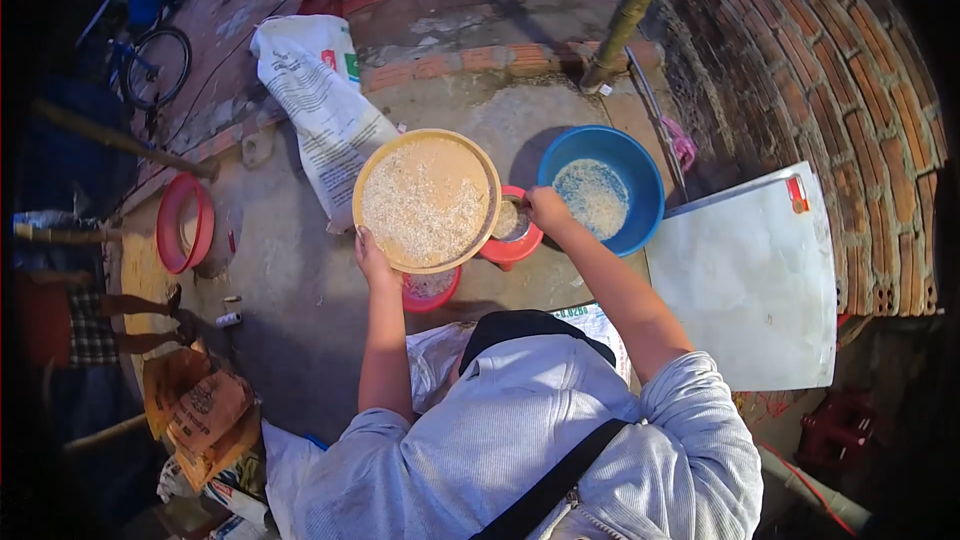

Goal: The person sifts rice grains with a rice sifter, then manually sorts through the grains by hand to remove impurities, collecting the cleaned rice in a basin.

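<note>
My left hand (372, 258) grips the lower left edge of a round yellow tray (496, 180), tilted toward me, with pale grain and flakes spread across it. To its right, my right hand (545, 208) is closed at the rim of a small round bowl (513, 238) with grain in it. A red stool (508, 254) is under that bowl, partly hidden by the tray. A blue basin (648, 165) with pale grain stands just right of my right hand. Beneath the tray, a pink basin (445, 297) shows only in part.
A white printed sack (325, 110) lies beyond the tray. A red basin (183, 230) is at the left, near a person's legs (140, 325). A large white panel (750, 280) fills the right side before a brick wall (850, 110). A bamboo pole (635, 15) stands ahead.
</note>
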`<state>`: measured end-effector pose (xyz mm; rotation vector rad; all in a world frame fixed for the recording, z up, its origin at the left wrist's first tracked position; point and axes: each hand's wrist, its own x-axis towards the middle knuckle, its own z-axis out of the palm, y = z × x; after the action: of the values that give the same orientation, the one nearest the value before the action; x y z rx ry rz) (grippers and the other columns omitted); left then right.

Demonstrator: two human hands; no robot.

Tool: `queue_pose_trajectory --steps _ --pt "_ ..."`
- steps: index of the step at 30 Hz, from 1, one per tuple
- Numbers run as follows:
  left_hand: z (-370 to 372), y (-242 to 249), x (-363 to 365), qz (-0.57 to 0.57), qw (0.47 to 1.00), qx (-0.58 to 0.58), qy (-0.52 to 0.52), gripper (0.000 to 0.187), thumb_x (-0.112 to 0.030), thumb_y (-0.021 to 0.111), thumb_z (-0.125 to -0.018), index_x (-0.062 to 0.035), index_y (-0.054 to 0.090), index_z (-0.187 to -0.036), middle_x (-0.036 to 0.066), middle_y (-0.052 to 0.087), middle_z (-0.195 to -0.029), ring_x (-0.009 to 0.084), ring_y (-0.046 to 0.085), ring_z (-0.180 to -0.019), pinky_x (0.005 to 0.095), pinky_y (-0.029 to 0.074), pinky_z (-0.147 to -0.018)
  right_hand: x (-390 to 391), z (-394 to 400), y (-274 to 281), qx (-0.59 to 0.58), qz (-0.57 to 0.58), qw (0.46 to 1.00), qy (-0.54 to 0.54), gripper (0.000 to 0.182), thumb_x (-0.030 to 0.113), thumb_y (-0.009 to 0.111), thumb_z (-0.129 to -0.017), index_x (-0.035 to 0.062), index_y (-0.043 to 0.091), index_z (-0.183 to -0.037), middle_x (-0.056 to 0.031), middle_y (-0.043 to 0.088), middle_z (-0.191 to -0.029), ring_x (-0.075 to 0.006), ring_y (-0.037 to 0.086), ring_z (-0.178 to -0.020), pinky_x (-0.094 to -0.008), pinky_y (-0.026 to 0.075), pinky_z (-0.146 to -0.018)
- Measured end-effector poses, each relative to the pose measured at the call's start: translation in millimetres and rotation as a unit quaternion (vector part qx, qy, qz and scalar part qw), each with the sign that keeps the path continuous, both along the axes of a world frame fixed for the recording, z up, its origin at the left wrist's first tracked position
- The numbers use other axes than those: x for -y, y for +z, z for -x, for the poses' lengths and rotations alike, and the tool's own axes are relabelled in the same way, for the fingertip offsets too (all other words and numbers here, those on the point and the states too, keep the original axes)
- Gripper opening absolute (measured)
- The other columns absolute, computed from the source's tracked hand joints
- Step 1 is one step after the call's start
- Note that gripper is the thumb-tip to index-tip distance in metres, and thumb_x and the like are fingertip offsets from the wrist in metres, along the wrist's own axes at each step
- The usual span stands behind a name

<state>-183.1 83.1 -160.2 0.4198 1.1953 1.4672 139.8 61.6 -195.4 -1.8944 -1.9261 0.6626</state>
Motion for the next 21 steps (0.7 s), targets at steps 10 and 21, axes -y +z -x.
queue_pose_trajectory --steps 10,21 --pt "6.5 -23.8 10.8 0.008 1.0 0.03 -0.003 0.043 -0.03 0.041 -0.097 -0.0002 0.042 -0.128 0.014 0.052 -0.124 0.0269 0.056 -0.107 0.0397 0.047 -0.09 -22.5 14.7 1.8 -0.002 0.102 0.994 0.045 0.03 0.006 0.058 -0.073 0.0072 0.065 -0.102 -0.016 0.064 -0.097 -0.0321 0.061 -0.088 -0.0385 0.049 -0.075" --pt "-33.3 -6.9 2.7 0.051 0.992 0.013 -0.114 0.046 -0.033 0.045 -0.095 -0.001 0.041 -0.129 0.014 0.052 -0.124 0.0252 0.055 -0.108 0.0373 0.046 -0.091 28.4 -2.5 21.2 -0.656 0.228 0.67 -0.262 0.052 0.046 0.033 -0.096 0.0082 0.04 -0.132 -0.0133 0.053 -0.121 -0.0251 0.055 -0.104 -0.04 0.046 -0.09"
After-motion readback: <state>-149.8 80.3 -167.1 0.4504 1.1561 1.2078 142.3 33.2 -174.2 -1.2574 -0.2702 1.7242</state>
